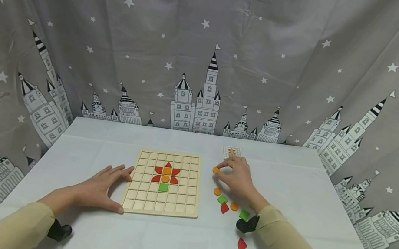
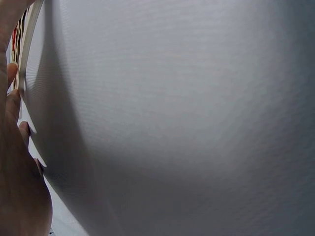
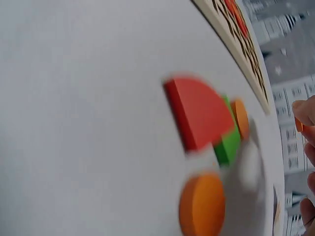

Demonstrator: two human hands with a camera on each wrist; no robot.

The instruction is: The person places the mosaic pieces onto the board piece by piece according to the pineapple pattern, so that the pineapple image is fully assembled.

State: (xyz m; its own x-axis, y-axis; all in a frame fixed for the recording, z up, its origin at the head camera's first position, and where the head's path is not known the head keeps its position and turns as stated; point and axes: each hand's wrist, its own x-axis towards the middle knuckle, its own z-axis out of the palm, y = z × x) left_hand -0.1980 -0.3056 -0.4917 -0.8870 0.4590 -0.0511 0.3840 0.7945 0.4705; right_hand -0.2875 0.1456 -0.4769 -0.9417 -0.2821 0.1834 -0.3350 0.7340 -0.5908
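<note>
My left hand (image 1: 100, 188) rests at the left side of a wooden grid board (image 1: 180, 207), fingertips at the left edge and thumb at the near left corner. Set in the grid are an orange square (image 1: 167, 171), an orange disc (image 1: 165, 179), a green square (image 1: 163, 187), a red triangle (image 1: 168, 165) and several red quarter-circles (image 1: 175, 171). Right of the board, my right hand (image 1: 239, 177) pinches another orange disc (image 3: 299, 124) between thumb and finger. In the left wrist view, the fingers (image 2: 13, 105) reach the board's side.
Loose pieces lie right of the board: orange discs (image 1: 234, 206), green pieces (image 1: 222, 199) and red quarter-circles (image 1: 242, 245). Beyond my right hand lies a small pattern card (image 1: 232, 151), partly covered by it. A grey curtain (image 1: 262, 33) hangs behind the white table (image 1: 103, 132).
</note>
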